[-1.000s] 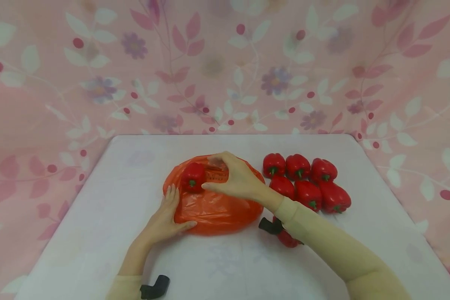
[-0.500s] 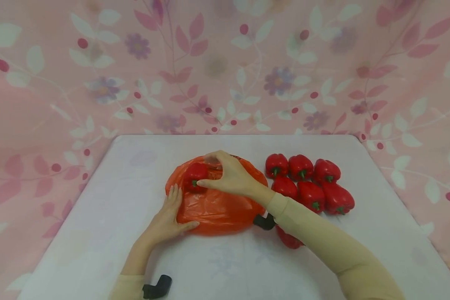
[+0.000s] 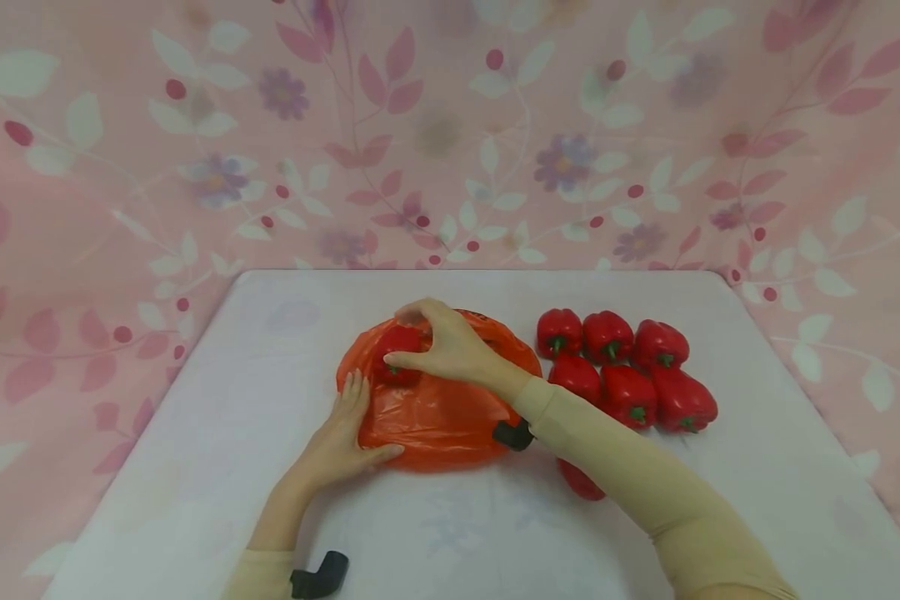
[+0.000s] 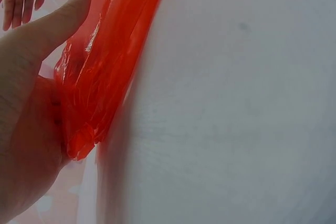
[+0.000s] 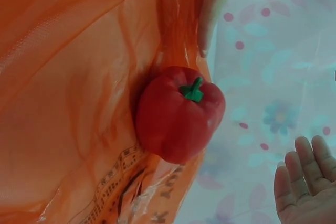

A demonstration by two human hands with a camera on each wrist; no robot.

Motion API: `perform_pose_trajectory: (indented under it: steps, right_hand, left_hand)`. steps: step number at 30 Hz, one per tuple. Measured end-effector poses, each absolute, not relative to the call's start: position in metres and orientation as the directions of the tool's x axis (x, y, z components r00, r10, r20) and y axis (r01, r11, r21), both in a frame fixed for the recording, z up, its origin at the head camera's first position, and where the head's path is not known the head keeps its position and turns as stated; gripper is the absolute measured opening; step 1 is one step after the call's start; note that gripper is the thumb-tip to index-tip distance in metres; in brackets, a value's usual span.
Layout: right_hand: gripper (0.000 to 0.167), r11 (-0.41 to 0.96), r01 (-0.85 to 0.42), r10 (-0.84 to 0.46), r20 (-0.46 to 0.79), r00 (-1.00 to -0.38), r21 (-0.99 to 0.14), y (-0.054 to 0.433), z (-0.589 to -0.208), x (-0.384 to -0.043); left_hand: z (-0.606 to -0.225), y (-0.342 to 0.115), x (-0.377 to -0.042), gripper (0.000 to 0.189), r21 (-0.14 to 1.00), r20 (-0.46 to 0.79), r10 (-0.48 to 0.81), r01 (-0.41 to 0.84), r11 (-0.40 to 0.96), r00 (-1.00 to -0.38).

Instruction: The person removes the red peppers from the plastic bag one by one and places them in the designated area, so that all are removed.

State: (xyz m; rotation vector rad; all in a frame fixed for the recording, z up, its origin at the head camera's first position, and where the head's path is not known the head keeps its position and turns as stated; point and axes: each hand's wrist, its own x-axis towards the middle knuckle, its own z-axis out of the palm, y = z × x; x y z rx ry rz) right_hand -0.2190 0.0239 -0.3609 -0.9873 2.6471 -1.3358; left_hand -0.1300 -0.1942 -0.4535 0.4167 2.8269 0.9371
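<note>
A red bell pepper [image 3: 400,343] with a green stem sits at the left part of a spread orange plastic bag [image 3: 442,421]. My right hand [image 3: 456,346] reaches over it with thumb and fingers spread. In the right wrist view those fingers [image 5: 310,177] are straight and apart from the pepper [image 5: 176,116]. My left hand [image 3: 341,437] rests along the bag's left edge, fingers extended and thumb on its near side. The left wrist view shows the left thumb [image 4: 58,24] beside the bag's red-orange folds [image 4: 105,61]. The left fingertips are mostly hidden there.
Several red bell peppers [image 3: 628,396] stand grouped on the white table [image 3: 450,533], right of the bag. Another pepper [image 3: 581,482] is partly hidden under the right sleeve. Black wrist-camera mounts [image 3: 322,575] stick out from both wrists. A pink floral cloth [image 3: 450,150] hangs behind.
My right hand has moved left until its thumb and fingers overlap the pepper on the bag. My left hand stays at the bag's edge. The head view has shifted slightly.
</note>
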Motion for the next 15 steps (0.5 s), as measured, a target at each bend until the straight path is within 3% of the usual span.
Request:
perform_pose_trajectory:
  steps: [7,15]
  right_hand:
    - [0.059,0.419,-0.532,-0.561,0.251,-0.789,-0.736,0.017,-0.366,-0.224]
    - [0.063,0.495,-0.459,-0.535,0.158,-0.83,-0.737,0.007,-0.384,-0.238]
  left_hand:
    - [-0.453,-0.194,-0.129,0.118,0.609,-0.043,0.293,0.208,0.766,-0.955]
    - [-0.454,-0.193,-0.128,0.118,0.613,-0.033,0.298,0.216,0.76,-0.954]
